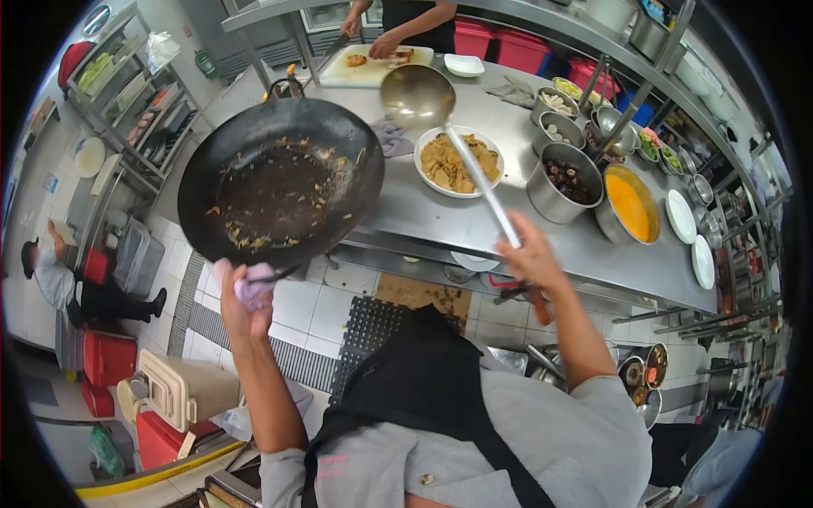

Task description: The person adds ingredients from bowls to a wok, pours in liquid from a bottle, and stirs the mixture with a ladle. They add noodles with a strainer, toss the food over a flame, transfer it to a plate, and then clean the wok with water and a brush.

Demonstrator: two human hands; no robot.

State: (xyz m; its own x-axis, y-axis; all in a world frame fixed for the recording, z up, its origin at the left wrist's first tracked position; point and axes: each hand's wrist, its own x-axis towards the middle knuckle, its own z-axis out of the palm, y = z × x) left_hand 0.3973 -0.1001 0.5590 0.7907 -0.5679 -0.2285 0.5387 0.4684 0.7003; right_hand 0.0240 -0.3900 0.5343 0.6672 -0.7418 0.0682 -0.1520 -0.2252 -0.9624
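Note:
My left hand (240, 315) is closed around the near handle of a large black wok (275, 190), with a pale pink cloth (254, 289) between palm and handle. The wok is tilted toward me, and scraps of food cling to its inside. In my right hand (533, 252) is the wooden-ended handle of a long metal ladle (478, 173). Its round bowl hangs above the steel counter, just beyond a white bowl (421, 176) heaped with brown stir-fried food (457, 162). The ladle's shaft crosses in front of that bowl's right side.
Metal pots of ingredients, one with orange liquid (628, 207), and white oval plates (680, 216) line the counter's right. Across it, a person's hands (385, 44) work at a cutting board (339, 76). Another person (63, 279) stands far left. A perforated black mat (373, 334) lies on the floor.

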